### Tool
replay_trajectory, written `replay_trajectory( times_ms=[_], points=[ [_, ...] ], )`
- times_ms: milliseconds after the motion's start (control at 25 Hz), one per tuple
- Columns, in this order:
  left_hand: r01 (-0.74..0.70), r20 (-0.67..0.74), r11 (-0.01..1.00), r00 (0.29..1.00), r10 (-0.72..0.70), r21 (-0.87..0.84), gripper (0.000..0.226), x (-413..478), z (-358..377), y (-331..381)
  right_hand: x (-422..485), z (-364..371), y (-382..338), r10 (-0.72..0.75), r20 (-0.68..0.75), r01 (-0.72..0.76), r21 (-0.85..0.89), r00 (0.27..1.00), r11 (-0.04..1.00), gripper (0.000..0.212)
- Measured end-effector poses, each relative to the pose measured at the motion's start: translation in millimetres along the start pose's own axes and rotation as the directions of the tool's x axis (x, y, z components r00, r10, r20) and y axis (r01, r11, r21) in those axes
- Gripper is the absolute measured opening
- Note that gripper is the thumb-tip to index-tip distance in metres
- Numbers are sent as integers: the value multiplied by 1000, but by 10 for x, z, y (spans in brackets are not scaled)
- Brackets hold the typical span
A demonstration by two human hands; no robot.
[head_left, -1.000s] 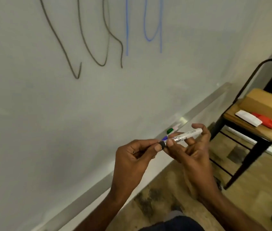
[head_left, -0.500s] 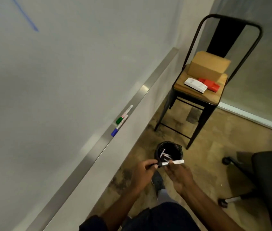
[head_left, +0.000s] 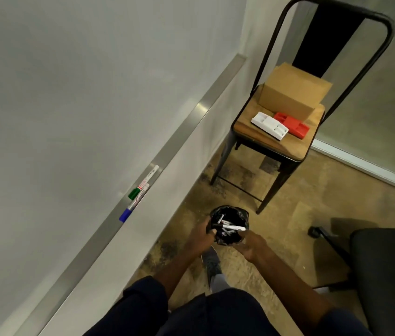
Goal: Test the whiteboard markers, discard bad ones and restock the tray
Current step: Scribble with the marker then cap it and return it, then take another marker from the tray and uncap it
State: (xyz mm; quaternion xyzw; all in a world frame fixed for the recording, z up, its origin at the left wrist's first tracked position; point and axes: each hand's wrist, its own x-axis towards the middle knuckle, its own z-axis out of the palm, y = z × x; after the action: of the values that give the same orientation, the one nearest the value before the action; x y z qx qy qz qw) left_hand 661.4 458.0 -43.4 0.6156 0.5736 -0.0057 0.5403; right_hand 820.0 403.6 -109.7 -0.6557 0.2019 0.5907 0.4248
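Over a small black-lined bin [head_left: 241, 215] on the floor, my left hand [head_left: 200, 237] pinches the black-capped end of a white marker [head_left: 231, 227], which lies level across the bin's mouth. Several discarded markers lie inside the bin. My right hand [head_left: 251, 244] hovers just under the marker's free end with fingers relaxed, and I see no grip on it. On the whiteboard's metal tray [head_left: 191, 117] rest a green-capped marker [head_left: 132, 194] and a blue-capped marker [head_left: 125, 215].
A black metal chair [head_left: 271, 146] stands beyond the bin, carrying a cardboard box [head_left: 293, 93], a white holder [head_left: 269, 126] and a red holder [head_left: 293, 124]. An office chair [head_left: 385, 275] is at the right. My shoe [head_left: 212, 263] is near the bin.
My view swung from the whiteboard down to the floor. Both hands carried the marker lower, over the bin. My right hand let go of the marker's body and dropped below it.
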Motion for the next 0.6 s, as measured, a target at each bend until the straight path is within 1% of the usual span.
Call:
replay_trajectory(
  times_ms=[80, 120, 200, 280, 360, 440, 480, 600],
  points=[
    [-10, -28, 997, 1000, 12, 81, 53, 63, -45, -39, 106, -43, -29, -32, -49, 30, -46, 998, 998, 53],
    [-8, -52, 994, 999, 13, 113, 54, 86, -72, -83, 152, -54, -27, -71, -42, 66, -96, 997, 993, 55],
    [1, -114, 992, 993, 13, 125, 57, 101, -138, -200, 120, 15, -43, -151, -1, 146, -233, 989, 961, 52],
    [12, -209, 997, 978, 4, 77, 59, 74, -231, -305, 15, 156, -48, -211, 88, 229, -396, 973, 889, 47],
    [-3, -346, 1000, 938, 8, 15, 53, 19, -378, -404, -96, 371, -47, -258, 221, 337, -502, 941, 797, 39],
    [-32, -513, 999, 858, 21, -13, 43, -59, -567, -526, -227, 656, -3, -310, 355, 465, -553, 882, 691, 34],
    [-39, -592, 999, 805, 30, -3, 38, -93, -667, -582, -316, 808, 16, -328, 424, 531, -573, 844, 624, 34],
    [-33, -763, 999, 644, 51, 38, 28, -188, -992, -731, -486, 1265, 77, -338, 612, 696, -572, 715, 434, 34]
  ],
)
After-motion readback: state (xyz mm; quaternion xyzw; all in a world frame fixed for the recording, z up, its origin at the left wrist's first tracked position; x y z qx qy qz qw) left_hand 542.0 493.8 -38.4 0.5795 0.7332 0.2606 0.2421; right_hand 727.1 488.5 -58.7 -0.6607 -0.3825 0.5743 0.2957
